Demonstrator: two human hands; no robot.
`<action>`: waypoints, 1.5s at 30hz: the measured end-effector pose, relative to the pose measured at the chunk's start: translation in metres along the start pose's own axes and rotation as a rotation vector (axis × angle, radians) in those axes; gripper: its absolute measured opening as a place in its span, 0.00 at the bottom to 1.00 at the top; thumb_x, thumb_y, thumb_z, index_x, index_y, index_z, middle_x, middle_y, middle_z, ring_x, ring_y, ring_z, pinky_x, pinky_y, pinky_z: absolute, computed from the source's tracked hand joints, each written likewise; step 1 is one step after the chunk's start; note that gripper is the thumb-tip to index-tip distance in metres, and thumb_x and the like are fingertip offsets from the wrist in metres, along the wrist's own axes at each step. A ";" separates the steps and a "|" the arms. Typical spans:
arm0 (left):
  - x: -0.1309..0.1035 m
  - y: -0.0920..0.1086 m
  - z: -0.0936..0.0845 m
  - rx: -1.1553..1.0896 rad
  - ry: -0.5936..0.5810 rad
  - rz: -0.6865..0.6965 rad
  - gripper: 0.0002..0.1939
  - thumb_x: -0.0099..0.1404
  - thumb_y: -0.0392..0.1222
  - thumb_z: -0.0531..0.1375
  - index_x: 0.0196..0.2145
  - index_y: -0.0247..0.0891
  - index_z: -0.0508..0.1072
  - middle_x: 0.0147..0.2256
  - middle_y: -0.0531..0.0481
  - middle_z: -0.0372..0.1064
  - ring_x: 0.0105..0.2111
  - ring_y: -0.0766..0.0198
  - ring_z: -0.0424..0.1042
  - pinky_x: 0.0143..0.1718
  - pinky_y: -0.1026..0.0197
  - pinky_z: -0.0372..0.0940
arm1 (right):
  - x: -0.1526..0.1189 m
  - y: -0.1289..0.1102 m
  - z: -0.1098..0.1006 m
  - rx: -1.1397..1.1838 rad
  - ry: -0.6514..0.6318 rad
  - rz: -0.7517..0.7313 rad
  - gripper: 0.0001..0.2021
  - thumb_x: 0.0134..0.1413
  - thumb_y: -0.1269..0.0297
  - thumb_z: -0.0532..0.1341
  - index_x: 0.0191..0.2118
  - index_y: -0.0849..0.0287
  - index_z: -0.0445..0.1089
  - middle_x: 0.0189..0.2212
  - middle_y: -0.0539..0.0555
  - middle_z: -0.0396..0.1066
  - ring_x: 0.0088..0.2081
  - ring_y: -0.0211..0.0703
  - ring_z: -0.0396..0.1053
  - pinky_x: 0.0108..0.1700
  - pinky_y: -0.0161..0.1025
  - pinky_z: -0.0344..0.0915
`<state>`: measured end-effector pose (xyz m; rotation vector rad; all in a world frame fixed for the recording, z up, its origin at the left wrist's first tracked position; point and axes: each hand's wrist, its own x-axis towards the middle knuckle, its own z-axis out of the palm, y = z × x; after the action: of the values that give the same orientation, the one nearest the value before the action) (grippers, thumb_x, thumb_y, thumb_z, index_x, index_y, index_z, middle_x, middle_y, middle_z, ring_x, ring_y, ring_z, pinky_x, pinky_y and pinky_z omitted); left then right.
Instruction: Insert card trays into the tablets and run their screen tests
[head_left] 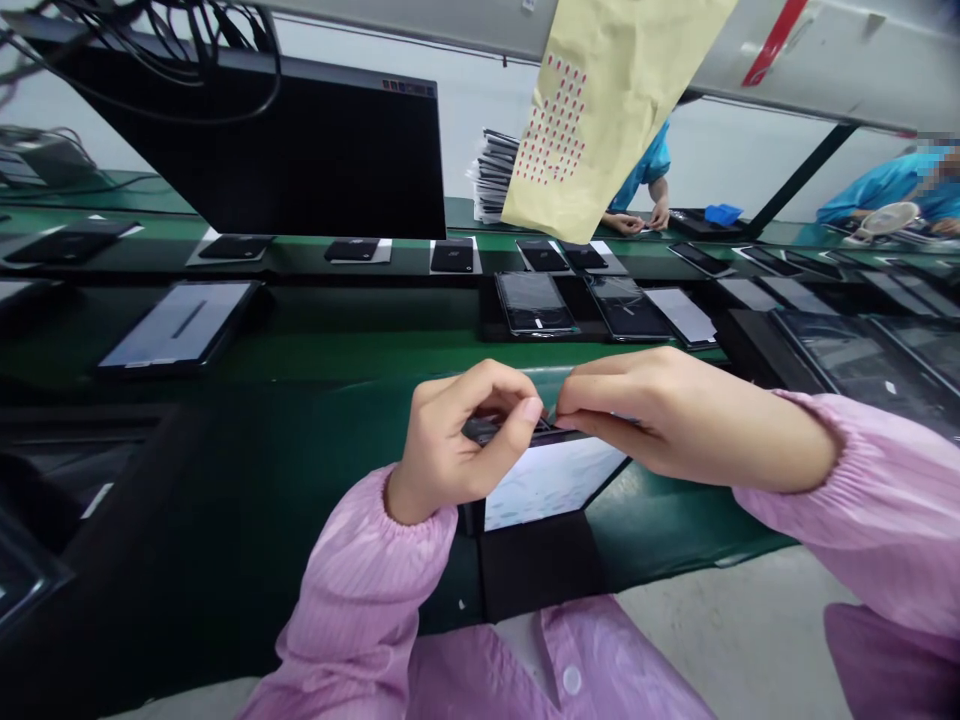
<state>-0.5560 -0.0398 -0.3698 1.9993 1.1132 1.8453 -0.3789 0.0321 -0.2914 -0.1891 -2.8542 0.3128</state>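
A tablet (551, 485) with a lit, pale screen stands tilted up in front of me, its lower edge at a black flat piece (541, 570), maybe a case flap or pad. My left hand (463, 435) is closed at the tablet's top edge, thumb and forefinger pinched there and the other fingers curled behind it. Right beside those fingertips, my right hand (664, 410) comes in from the right with its fingertips pressed together at the same edge. Whatever lies between the right fingertips is too small to make out.
Behind my hands, tablets in plastic film (536, 303) lie on the green bench (360, 335). Another lit tablet (180, 322) is at left. A monitor (300, 140) and a yellow sheet (615, 110) hang above. Co-workers in blue sleeves (862, 185) sit across.
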 end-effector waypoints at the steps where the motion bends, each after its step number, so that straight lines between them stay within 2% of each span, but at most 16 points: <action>1: 0.000 0.000 0.000 0.006 -0.001 0.002 0.04 0.65 0.35 0.58 0.31 0.37 0.70 0.23 0.56 0.70 0.20 0.74 0.69 0.19 0.73 0.64 | 0.000 0.000 0.000 0.011 -0.005 -0.008 0.11 0.64 0.72 0.53 0.29 0.58 0.66 0.24 0.48 0.66 0.24 0.32 0.61 0.26 0.31 0.57; 8: 0.000 0.001 -0.001 0.031 -0.003 0.024 0.04 0.65 0.34 0.58 0.31 0.36 0.70 0.23 0.56 0.72 0.20 0.73 0.71 0.19 0.73 0.64 | -0.002 0.000 0.002 -0.007 0.000 0.056 0.11 0.65 0.68 0.53 0.31 0.58 0.66 0.25 0.48 0.68 0.24 0.32 0.64 0.26 0.32 0.57; 13: 0.000 0.000 -0.001 0.073 0.002 0.032 0.04 0.64 0.33 0.58 0.30 0.37 0.70 0.22 0.56 0.72 0.19 0.73 0.70 0.18 0.73 0.64 | -0.001 0.000 0.000 0.040 -0.047 0.133 0.03 0.63 0.69 0.57 0.36 0.59 0.66 0.27 0.48 0.71 0.27 0.33 0.67 0.28 0.31 0.58; 19: 0.000 -0.002 -0.002 0.052 -0.004 0.051 0.04 0.64 0.32 0.58 0.31 0.37 0.70 0.22 0.57 0.70 0.19 0.74 0.69 0.19 0.73 0.65 | -0.001 -0.001 -0.003 0.046 -0.041 0.082 0.06 0.63 0.72 0.55 0.33 0.59 0.65 0.26 0.47 0.70 0.25 0.31 0.64 0.28 0.31 0.55; 24: 0.002 -0.005 -0.001 0.083 0.013 0.066 0.04 0.64 0.33 0.58 0.31 0.36 0.70 0.20 0.58 0.69 0.19 0.74 0.70 0.17 0.74 0.62 | 0.000 0.002 -0.002 0.003 -0.029 0.055 0.08 0.63 0.71 0.55 0.32 0.59 0.67 0.27 0.48 0.70 0.26 0.32 0.64 0.28 0.32 0.54; 31: 0.003 -0.008 -0.001 0.085 0.019 0.081 0.04 0.64 0.33 0.59 0.30 0.36 0.70 0.20 0.58 0.69 0.20 0.74 0.71 0.19 0.75 0.63 | 0.001 0.006 0.001 -0.005 -0.020 0.036 0.09 0.64 0.70 0.54 0.32 0.59 0.68 0.27 0.48 0.71 0.26 0.32 0.65 0.29 0.32 0.56; 36: 0.003 -0.007 -0.001 0.086 0.018 0.071 0.04 0.64 0.33 0.59 0.30 0.36 0.70 0.20 0.58 0.68 0.20 0.73 0.71 0.19 0.74 0.63 | 0.003 0.007 -0.001 0.023 -0.054 0.084 0.07 0.62 0.71 0.57 0.32 0.60 0.68 0.26 0.47 0.72 0.25 0.31 0.66 0.28 0.31 0.56; 41: 0.003 -0.006 -0.002 0.096 0.013 0.058 0.04 0.64 0.33 0.59 0.30 0.36 0.70 0.20 0.57 0.70 0.19 0.73 0.70 0.18 0.74 0.63 | 0.006 0.005 -0.009 0.088 -0.081 0.156 0.04 0.60 0.66 0.61 0.35 0.60 0.68 0.26 0.47 0.72 0.25 0.31 0.68 0.27 0.30 0.58; 45: 0.003 -0.006 -0.002 0.078 0.004 0.046 0.04 0.64 0.33 0.59 0.30 0.36 0.70 0.21 0.57 0.71 0.19 0.73 0.70 0.18 0.73 0.63 | 0.006 0.005 -0.010 0.087 -0.097 0.156 0.02 0.60 0.68 0.61 0.34 0.60 0.68 0.27 0.47 0.73 0.26 0.32 0.68 0.27 0.31 0.58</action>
<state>-0.5606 -0.0340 -0.3709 2.0812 1.1664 1.8567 -0.3814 0.0402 -0.2819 -0.3908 -2.9199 0.4890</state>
